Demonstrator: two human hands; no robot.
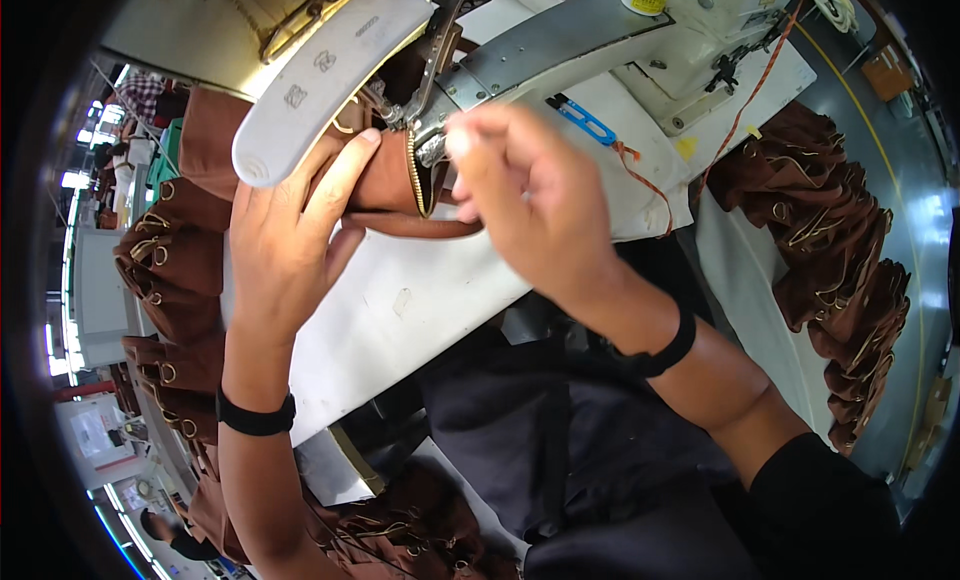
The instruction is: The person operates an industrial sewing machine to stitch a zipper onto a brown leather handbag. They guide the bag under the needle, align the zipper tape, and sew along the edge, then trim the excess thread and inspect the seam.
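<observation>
Lying spread on the brown bag piece, your left hand has its fingers extended and its index fingertip just left of the brass-toned zip; some of its other fingers run partly out of sight behind the grey machine arm. Your right hand hangs to the right of the zip with its fingers loosely curled; motion blur hides whether it pinches anything, so you cannot tell that from this view. The relation that counts is this: the zip lies between your hands, ahead of your wrists, its long axis running away from you, from its lower end by the brown strip up toward the metal sewing parts. Your left is the nearer hand to the piece, being in contact with it; your right is near the zip's toothed edge, with contact unclear. Farther out, the white surface stretches below the piece, while blue thread snips and an orange cord lie beyond your right hand. A heap of brown pieces sits far right, and a second heap stands left of your left hand.
</observation>
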